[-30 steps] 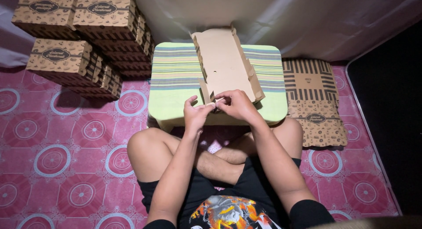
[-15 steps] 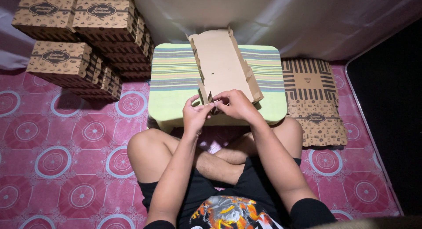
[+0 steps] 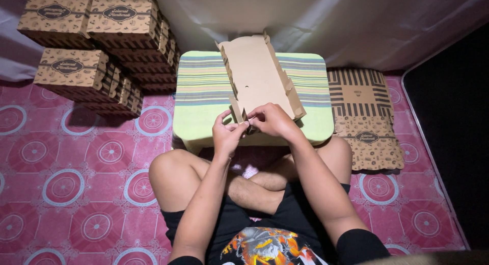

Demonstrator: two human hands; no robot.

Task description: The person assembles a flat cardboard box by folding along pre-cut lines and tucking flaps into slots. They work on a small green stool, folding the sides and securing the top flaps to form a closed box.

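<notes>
Seated cross-legged, a person's left hand (image 3: 227, 134) and right hand (image 3: 271, 120) clamp their fingers on the near flap of a half-folded cardboard box (image 3: 257, 74) lying on the striped bench (image 3: 201, 89); tucking that corner looks next.

1. A stack of finished brown patterned boxes (image 3: 97, 51) stands at the far left on the floor.
2. A pile of flat, unfolded box blanks (image 3: 364, 117) lies to the right of the small table.
3. The small table (image 3: 204, 97) has a green striped top.
4. A pink floor mat (image 3: 66, 183) with circular motifs covers the floor.
5. A pale cloth (image 3: 326, 20) hangs behind.
</notes>
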